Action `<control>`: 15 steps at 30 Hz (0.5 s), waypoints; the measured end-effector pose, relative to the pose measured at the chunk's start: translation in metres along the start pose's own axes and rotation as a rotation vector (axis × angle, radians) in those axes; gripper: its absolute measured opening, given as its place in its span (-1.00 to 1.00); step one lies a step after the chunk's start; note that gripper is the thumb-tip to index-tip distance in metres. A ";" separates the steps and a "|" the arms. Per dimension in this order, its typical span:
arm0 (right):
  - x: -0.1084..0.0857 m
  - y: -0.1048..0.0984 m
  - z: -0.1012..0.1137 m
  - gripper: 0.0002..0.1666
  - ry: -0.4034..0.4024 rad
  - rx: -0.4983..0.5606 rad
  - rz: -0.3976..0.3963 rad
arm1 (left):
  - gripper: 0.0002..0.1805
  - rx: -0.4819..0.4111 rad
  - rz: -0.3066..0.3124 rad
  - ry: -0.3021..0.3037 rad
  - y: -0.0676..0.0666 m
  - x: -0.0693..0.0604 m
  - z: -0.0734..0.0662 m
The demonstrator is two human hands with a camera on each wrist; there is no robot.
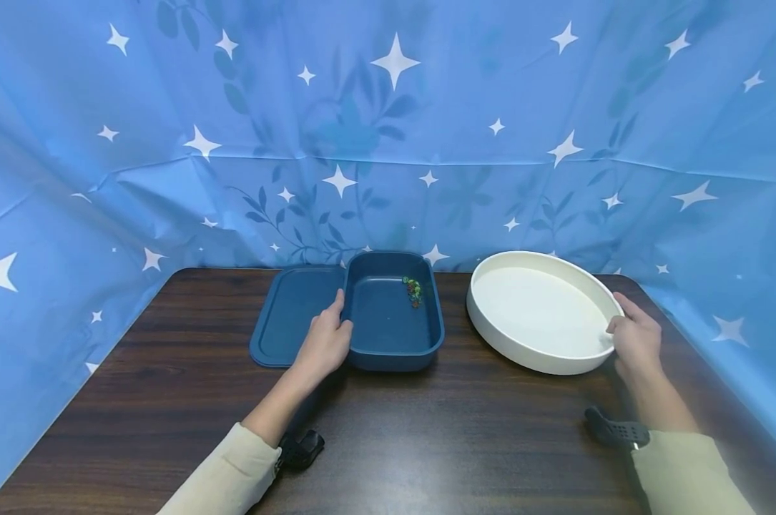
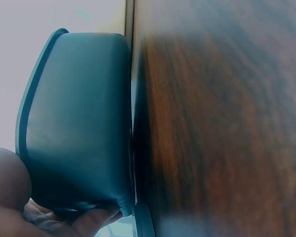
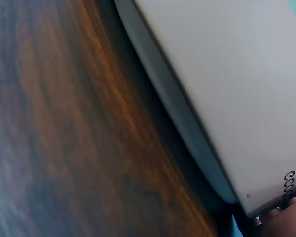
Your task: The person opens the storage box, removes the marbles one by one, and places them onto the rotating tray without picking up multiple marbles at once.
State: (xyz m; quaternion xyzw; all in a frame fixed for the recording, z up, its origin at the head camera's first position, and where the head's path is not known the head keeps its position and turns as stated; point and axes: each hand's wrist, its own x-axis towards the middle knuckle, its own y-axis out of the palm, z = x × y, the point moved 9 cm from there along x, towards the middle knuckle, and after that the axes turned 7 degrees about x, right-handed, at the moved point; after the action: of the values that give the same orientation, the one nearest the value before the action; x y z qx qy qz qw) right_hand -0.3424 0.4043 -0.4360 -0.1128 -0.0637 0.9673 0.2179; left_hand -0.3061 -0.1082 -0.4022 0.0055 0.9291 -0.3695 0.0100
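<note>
While arms [image 1: 277, 415] extend forward, fingers [image 1: 337, 305] grip box [image 1: 394, 363] and tray [image 1: 529, 315].

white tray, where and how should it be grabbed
The white tray is probably best taken by its raised rim on the right, coming from the right: the thin wall can be pinched, and the blue box stands off its left.

a blue cloth [image 1: 458, 136] with white stars [image 1: 395, 62] and leaves [image 1: 402, 106] hangs behind the dark wood-grain desk [image 1: 510, 422], whose near part catches pale glare [image 1: 433, 443].
</note>
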 end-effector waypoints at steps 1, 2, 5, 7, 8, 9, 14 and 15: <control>0.000 0.002 0.001 -0.04 -0.005 -0.002 0.009 | -0.31 0.000 0.000 0.002 0.000 0.000 0.000; -0.001 0.005 0.002 -0.04 -0.012 -0.005 0.019 | -0.31 0.001 0.000 0.004 0.000 0.000 0.000; -0.003 0.013 0.004 -0.05 -0.028 -0.006 0.047 | -0.31 0.000 -0.002 0.004 0.000 0.001 0.001; -0.005 0.017 0.004 -0.04 -0.030 -0.004 0.052 | -0.31 0.000 -0.002 0.005 0.000 0.001 0.001; -0.006 0.019 0.005 -0.03 -0.030 0.003 0.054 | -0.31 0.000 -0.001 0.006 0.001 0.001 0.001; -0.007 0.021 0.004 -0.03 -0.028 0.004 0.056 | -0.31 0.000 0.000 0.006 0.001 0.001 0.001; -0.011 0.028 0.004 -0.04 -0.031 0.007 0.073 | -0.31 0.004 0.003 0.015 0.001 0.001 0.001; -0.012 0.029 0.003 -0.05 -0.033 -0.001 0.073 | -0.31 0.005 0.003 0.016 0.001 0.001 0.001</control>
State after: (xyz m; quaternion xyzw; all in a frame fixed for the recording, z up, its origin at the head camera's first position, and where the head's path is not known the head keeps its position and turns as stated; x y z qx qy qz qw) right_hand -0.3447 0.3730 -0.4355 -0.0993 -0.0635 0.9763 0.1816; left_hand -0.3068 -0.1078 -0.4040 0.0101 0.9283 -0.3716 0.0030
